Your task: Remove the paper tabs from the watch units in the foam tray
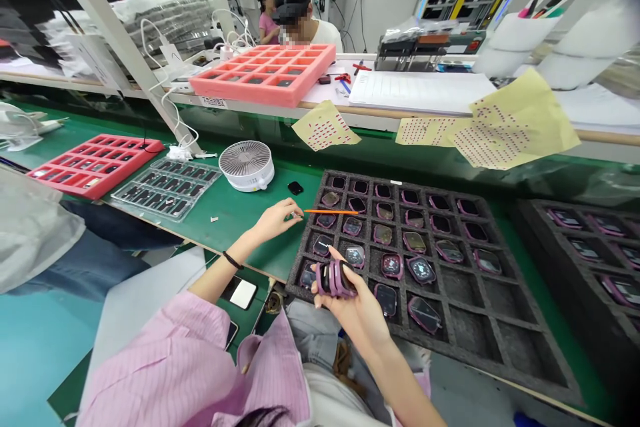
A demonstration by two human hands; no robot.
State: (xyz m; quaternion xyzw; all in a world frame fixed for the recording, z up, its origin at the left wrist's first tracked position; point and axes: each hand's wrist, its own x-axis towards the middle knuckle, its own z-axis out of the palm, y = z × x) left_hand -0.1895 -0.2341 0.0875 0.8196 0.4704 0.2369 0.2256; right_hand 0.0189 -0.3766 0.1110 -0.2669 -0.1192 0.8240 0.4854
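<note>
My left hand (pixel 281 220) is closed in a pinch at the end of a thin orange stick (pixel 331 212), which points right over the dark foam tray (pixel 543 367). In my right hand (pixel 357 303) is a stack of several smartwatch cases (pixel 334 279) with purple frames, gripped on edge above the tray's near left part. Many of the tray's compartments hold purple-framed watches. One watch near my right hand (pixel 421 270) has its dial lit, and so does another (pixel 391 265) beside it. Several compartments toward the near right hold nothing.
A white fan (pixel 247 165) and a loose black watch (pixel 295 187) are on the green bench. Left are a clear tray (pixel 167 190) and a red foam tray (pixel 95 163). A second dark tray (pixel 575 307) is at right. Yellow dotted sheets (pixel 515 123) hang from the shelf. People sit beyond.
</note>
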